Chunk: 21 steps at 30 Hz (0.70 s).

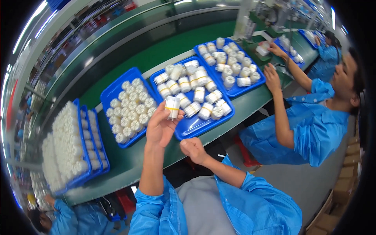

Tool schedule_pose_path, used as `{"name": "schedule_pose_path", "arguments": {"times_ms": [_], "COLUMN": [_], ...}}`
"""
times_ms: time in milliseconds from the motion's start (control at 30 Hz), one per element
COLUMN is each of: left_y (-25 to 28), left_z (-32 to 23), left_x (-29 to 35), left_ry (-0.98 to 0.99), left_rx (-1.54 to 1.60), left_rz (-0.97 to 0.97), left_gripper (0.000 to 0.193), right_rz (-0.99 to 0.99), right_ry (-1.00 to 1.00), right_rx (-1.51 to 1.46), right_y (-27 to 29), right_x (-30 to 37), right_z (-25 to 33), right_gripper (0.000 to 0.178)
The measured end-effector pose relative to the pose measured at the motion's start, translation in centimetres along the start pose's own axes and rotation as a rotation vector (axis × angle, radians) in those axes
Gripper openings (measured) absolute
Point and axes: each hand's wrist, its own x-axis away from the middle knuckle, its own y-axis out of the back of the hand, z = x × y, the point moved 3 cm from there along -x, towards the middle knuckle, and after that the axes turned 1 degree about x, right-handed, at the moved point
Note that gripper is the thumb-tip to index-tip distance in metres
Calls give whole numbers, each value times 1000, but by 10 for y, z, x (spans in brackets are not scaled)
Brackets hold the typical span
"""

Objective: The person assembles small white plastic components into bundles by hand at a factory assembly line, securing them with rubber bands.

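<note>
My left hand (159, 127) is raised over the near edge of the middle blue tray (194, 127). Its fingers and thumb grip a white cylindrical part (172, 107) with a yellow band around it, held roughly upright. To its right, beside the tray's front edge, is my right hand (193, 151). That hand is curled closed, thumb against the fingers, and whatever may be inside it is hidden. Similar banded white parts (199, 94) lie loosely in the middle tray, some upright and some on their sides. The tray's near end shows bare blue plastic.
Left of the middle tray, a blue tray (105, 95) holds white parts in rows. Stacked, filled trays (87, 156) stand farther left. Another loaded tray (235, 93) lies right, near a co-worker's hands (273, 78). All rest on a green bench (129, 172).
</note>
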Motion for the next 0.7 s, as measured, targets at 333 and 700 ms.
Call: {"name": "schedule_pose_path", "arguments": {"times_ms": [333, 700], "left_y": [5, 22], "left_z": [-16, -31], "left_x": [85, 125], "left_ry": [-142, -219], "left_rx": [65, 115], "left_rz": [-8, 38], "left_gripper": [55, 50], "right_rz": [-42, -52], "right_ry": [5, -10], "right_rx": [-2, 51], "right_y": [0, -8], "right_x": [-5, -7], "right_z": [-4, 0], "right_gripper": [48, 50]}}
